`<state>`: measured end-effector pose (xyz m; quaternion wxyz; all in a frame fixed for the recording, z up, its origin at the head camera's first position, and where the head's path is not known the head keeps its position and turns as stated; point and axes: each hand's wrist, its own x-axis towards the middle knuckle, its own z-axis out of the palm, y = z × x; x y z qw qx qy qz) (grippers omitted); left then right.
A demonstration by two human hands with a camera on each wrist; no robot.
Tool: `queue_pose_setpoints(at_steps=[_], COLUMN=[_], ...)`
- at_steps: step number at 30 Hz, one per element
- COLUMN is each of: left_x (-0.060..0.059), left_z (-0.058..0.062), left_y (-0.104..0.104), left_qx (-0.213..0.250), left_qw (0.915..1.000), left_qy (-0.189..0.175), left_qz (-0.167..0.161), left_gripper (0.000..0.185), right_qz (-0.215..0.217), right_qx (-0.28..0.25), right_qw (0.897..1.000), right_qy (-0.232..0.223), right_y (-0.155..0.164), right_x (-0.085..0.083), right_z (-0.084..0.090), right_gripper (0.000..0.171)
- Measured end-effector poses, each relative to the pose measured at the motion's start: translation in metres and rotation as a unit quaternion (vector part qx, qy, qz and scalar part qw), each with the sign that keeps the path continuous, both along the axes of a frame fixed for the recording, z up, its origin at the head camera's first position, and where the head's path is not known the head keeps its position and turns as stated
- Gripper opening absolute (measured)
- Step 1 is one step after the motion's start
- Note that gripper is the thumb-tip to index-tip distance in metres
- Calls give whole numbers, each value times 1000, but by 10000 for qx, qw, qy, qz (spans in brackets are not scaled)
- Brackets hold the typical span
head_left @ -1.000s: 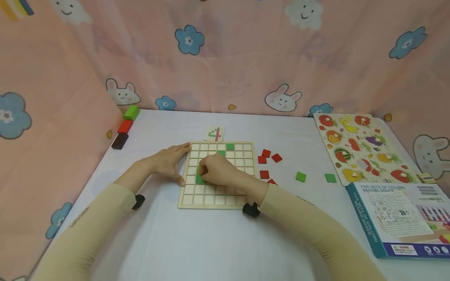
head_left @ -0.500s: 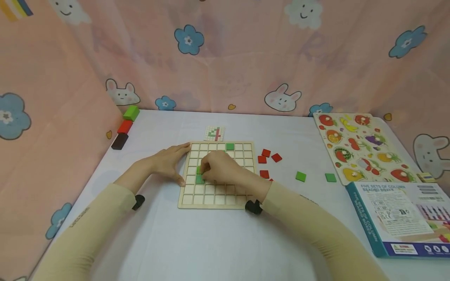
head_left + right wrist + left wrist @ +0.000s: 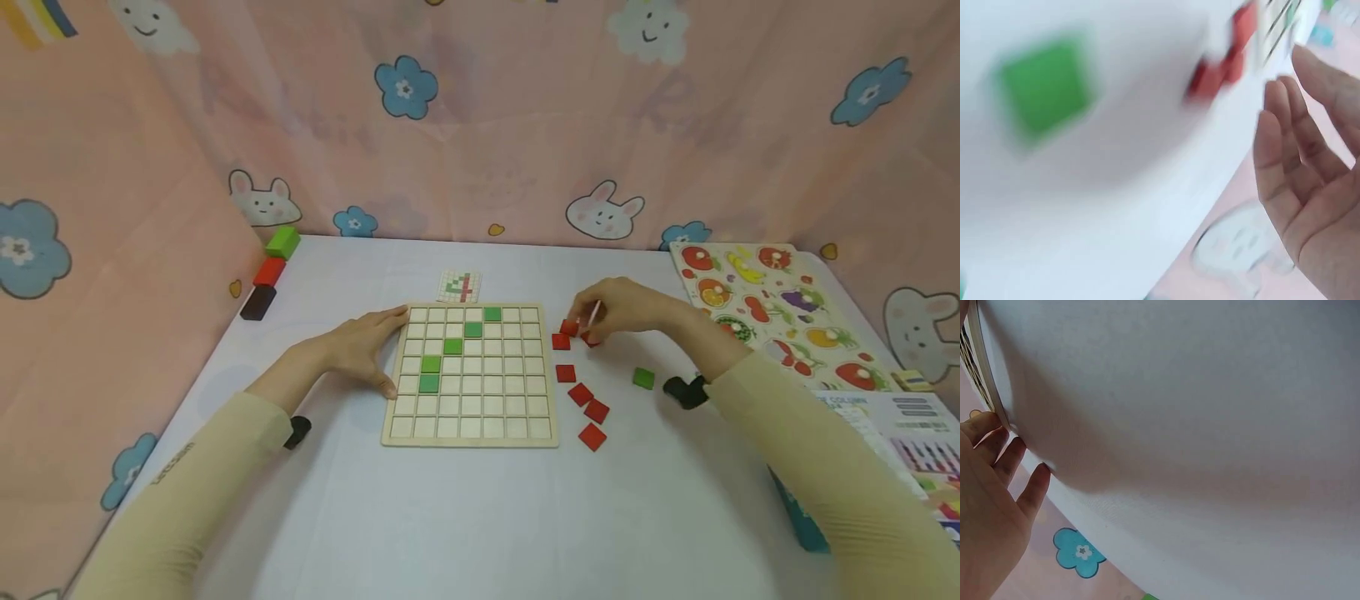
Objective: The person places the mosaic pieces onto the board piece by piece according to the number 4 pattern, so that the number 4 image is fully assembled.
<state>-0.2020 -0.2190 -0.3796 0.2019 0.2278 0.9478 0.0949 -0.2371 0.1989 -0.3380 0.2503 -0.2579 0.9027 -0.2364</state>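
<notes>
A wooden grid board (image 3: 483,406) lies flat on the white table, with several green square tiles (image 3: 453,346) in a stepped diagonal of its cells. My left hand (image 3: 360,348) rests along the board's left edge, fingers spread, index fingertip at the far corner and thumb lower down. My right hand (image 3: 622,307) is over the red square tiles (image 3: 566,373) right of the board. In the right wrist view its thumb and fingers stand apart with nothing between them. A loose green tile (image 3: 643,378) lies nearer the right wrist.
Behind the board lies a small pattern card (image 3: 459,286). Green, red and black blocks (image 3: 268,272) line the table's left edge. A fruit puzzle board (image 3: 780,312) and a box (image 3: 870,412) sit at the right, partly covered by my right arm.
My right hand has left the board and moved right to the red tiles, uncovering the row of green tiles. My right arm now hides the farther loose green tile. The left hand stays put.
</notes>
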Motion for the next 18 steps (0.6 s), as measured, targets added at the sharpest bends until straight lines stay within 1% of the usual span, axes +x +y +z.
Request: queue_pose_setpoints(at_steps=[1, 3, 6, 9, 13, 15, 18], left_x=[0, -1, -1, -1, 0, 0, 0], left_z=[0, -1, -2, -2, -2, -2, -1], left_y=[0, 0, 0, 0, 0, 1, 1], left_qx=[2, 1, -16, -18, 29, 24, 24], left_qw=[10000, 10000, 10000, 10000, 10000, 10000, 10000], left_qy=[1, -7, 17, 68, 70, 64, 60], left_qz=[-2, -5, -32, -63, -64, -70, -65], left_gripper=[130, 130, 130, 130, 130, 130, 129], right_qz=[13, 195, 505, 640, 632, 697, 804], right_qx=[73, 147, 299, 473, 622, 652, 725], right_qw=[9999, 9985, 9927, 9881, 9867, 9881, 9904], right_qy=[-141, -498, -1054, -1320, -1359, -1207, -864], right_y=[12, 32, 54, 68, 75, 75, 72], right_x=[-1, -2, 0, 5, 10, 11, 11], right_z=[0, -1, -4, -9, -16, -19, -21], right_gripper=[27, 33, 41, 46, 45, 39, 29])
